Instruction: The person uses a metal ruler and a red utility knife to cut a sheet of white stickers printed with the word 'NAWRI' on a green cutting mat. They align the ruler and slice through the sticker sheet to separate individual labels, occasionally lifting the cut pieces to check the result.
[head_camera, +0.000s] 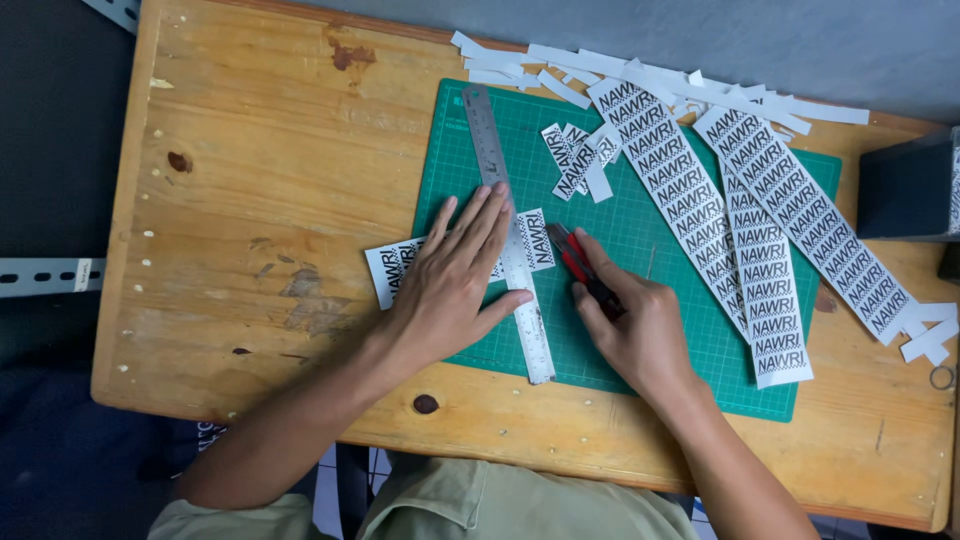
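Note:
My left hand (455, 275) lies flat, fingers spread, pressing a steel ruler (508, 230) and a printed white paper strip (392, 268) down on a green cutting mat (640, 240). My right hand (632, 325) grips a red and black utility knife (575, 262), its blade tip close to the ruler's right edge, beside the strip's end (536, 238). The strip runs under my left palm, so its middle is hidden.
Long printed label strips (760, 230) lie across the mat's right side, small cut labels (572, 158) near its top, white offcuts (640, 72) along the wooden table's (260, 200) far edge. A dark box (908, 188) stands at the right edge.

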